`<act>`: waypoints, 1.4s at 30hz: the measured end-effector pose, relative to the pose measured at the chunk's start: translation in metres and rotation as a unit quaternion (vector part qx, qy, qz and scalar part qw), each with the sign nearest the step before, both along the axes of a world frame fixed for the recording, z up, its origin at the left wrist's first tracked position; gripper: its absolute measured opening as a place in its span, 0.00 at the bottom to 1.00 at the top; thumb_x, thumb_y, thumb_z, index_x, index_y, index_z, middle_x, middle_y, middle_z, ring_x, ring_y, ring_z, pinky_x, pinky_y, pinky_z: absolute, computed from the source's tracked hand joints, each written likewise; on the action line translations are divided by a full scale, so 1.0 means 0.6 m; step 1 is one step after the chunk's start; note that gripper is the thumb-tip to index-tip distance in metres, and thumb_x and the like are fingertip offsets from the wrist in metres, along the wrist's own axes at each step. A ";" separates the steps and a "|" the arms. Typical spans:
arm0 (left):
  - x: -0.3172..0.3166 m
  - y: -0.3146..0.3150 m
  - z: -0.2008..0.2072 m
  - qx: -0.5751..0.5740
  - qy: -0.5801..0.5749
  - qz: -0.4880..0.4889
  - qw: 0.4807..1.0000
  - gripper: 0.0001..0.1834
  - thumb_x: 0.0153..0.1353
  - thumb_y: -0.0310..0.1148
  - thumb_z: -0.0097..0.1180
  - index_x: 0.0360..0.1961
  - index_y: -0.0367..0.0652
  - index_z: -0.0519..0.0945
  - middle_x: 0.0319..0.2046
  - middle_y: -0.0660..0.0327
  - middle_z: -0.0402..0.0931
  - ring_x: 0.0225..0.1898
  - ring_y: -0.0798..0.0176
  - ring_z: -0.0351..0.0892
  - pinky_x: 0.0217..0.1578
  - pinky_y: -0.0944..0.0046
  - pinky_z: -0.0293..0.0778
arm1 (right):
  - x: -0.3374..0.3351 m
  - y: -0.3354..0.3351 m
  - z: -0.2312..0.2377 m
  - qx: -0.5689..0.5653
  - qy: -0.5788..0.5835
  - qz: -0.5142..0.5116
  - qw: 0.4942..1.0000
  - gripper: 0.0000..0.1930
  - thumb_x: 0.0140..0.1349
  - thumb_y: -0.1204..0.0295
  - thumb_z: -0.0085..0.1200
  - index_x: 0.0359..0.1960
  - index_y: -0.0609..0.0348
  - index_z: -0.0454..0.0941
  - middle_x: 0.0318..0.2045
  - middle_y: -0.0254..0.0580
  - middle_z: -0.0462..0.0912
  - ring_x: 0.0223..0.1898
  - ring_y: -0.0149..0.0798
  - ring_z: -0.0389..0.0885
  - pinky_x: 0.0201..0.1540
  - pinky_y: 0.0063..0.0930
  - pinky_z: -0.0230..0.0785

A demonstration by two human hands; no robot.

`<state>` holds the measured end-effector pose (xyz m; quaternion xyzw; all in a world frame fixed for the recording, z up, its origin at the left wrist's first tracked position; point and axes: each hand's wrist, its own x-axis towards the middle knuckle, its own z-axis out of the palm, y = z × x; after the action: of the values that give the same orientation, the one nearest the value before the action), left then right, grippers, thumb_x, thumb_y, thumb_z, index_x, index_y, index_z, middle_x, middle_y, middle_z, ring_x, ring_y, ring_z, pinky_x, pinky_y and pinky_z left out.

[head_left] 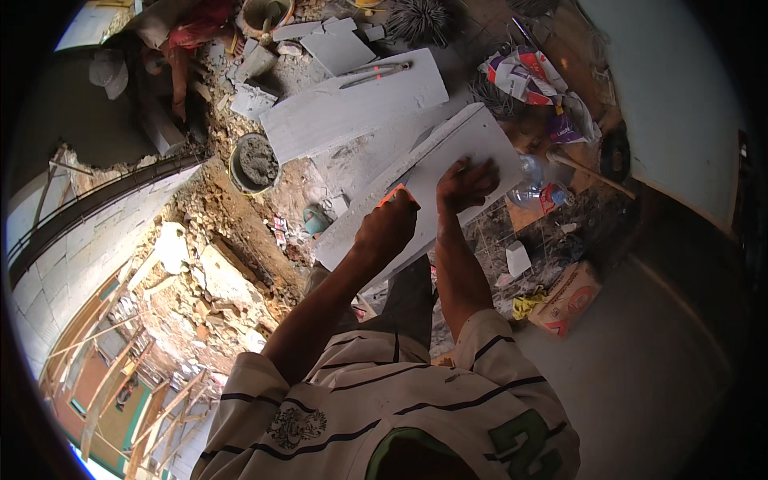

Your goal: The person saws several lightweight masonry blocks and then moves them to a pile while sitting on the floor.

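Observation:
A long pale grey block [472, 148] lies slanted in front of me, above my legs. My left hand [388, 228] is closed round the orange handle [398, 194] of a tool held over the block; the rest of the tool is hard to make out. Farther right, my right hand [468, 184] rests on the block's flat face with its fingers spread, slightly blurred. Beyond lies a second pale slab [352, 108], with a pair of metal pincers [376, 74] on top.
A bucket of grey mortar [254, 164] stands left of the slabs, amid rubble [240, 272]. Right of the block are a plastic bottle [528, 188], a long wooden handle [592, 174], torn printed bags [532, 76] and a paper sack [566, 300]. Another person's arm [178, 80] shows at upper left.

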<state>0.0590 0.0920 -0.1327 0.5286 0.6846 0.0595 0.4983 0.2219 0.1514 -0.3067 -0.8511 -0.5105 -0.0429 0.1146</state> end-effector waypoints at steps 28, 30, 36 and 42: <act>-0.086 -0.124 0.104 -0.039 -0.043 -0.045 0.997 0.29 0.69 0.35 0.45 0.65 0.32 0.55 0.28 0.34 0.79 0.33 0.26 0.80 0.33 0.35 0.78 | -0.085 -0.106 0.017 -0.119 0.079 -0.163 0.976 0.37 0.70 0.45 0.37 0.73 0.55 0.48 0.72 0.56 0.50 0.69 0.56 0.55 0.60 0.57 0.60; -0.054 -0.046 -0.030 0.059 -0.044 -0.045 0.996 0.18 0.70 0.34 0.47 0.54 0.33 0.62 0.26 0.36 0.78 0.28 0.31 0.80 0.26 0.37 0.74 | -0.099 -0.099 0.022 -0.112 0.083 -0.149 0.979 0.38 0.70 0.44 0.35 0.73 0.55 0.48 0.72 0.57 0.50 0.69 0.57 0.56 0.60 0.57 0.61; -0.081 -0.098 0.059 -0.030 -0.065 -0.007 0.997 0.25 0.67 0.34 0.50 0.61 0.36 0.60 0.28 0.35 0.79 0.35 0.29 0.80 0.34 0.39 0.78 | -0.090 -0.099 0.010 -0.112 0.089 -0.145 0.979 0.39 0.69 0.41 0.30 0.72 0.59 0.49 0.70 0.61 0.52 0.67 0.58 0.58 0.58 0.57 0.62; -0.107 -0.178 0.134 0.114 -0.060 -0.019 0.991 0.29 0.65 0.33 0.50 0.65 0.38 0.57 0.24 0.37 0.78 0.32 0.27 0.79 0.32 0.37 0.77 | -0.067 -0.106 0.000 -0.111 0.057 -0.151 0.981 0.40 0.69 0.40 0.27 0.71 0.60 0.50 0.70 0.62 0.52 0.66 0.59 0.59 0.56 0.57 0.64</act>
<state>-0.0051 -0.0146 -0.0525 0.5907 0.6319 0.1593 0.4758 0.1817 0.0877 -0.3068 -0.9270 -0.3701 0.0455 0.0408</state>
